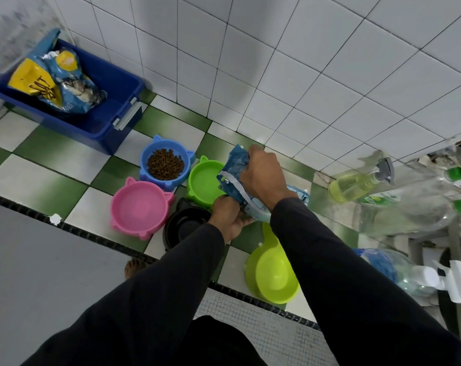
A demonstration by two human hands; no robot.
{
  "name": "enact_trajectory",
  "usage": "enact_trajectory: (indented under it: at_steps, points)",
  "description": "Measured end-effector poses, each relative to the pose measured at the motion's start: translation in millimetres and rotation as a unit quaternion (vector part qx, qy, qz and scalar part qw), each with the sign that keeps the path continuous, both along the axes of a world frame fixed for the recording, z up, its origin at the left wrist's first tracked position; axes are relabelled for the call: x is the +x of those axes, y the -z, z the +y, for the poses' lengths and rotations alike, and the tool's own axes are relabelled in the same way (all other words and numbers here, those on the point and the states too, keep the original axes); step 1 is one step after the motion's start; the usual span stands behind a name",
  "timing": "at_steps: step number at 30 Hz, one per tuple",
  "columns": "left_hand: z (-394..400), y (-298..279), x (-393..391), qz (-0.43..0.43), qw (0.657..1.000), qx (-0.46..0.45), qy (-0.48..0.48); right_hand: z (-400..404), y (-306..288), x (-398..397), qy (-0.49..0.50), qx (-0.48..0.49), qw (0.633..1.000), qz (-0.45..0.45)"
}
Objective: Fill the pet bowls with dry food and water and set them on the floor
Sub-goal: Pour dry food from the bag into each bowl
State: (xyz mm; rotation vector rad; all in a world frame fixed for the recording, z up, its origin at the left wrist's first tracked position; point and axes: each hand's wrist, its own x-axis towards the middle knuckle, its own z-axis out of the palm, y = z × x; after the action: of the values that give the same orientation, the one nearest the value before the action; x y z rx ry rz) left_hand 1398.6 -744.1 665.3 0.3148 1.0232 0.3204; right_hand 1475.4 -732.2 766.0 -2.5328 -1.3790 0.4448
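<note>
Tipping too fast, food could be spilled past green bowl (204, 180). Blue bag (237, 178) gripped by right hand (263, 173); pinched below by left hand (228, 217).

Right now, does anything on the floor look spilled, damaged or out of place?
No kibble is spilled. One oddity: a white chip breaks the dark tile border beside the pink bowl. Spray bottles lie tipped over at right.

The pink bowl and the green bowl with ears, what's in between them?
In the head view, between the pink bowl and the green bowl sits the black bowl, empty, with a corner of the kibble-filled blue bowl just behind.
</note>
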Motion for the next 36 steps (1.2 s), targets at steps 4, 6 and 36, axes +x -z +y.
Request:
enact_trajectory:
  at_steps: [4,6,36]
  points:
    - [0.2,-0.7,-1.5,-0.01,1.0,-0.013,-0.01,3.8,4.9,-0.8,-0.013,-0.001,1.0,-0.014]
    - [0.5,-0.9,-2.6,-0.017,1.0,-0.016,-0.015,5.1,6.6,-1.0,-0.016,0.0,1.0,-0.019]
    - [1.4,-4.7,-4.1,-0.036,0.999,-0.037,-0.016,6.7,14.3,0.1,-0.029,0.008,0.999,-0.026]
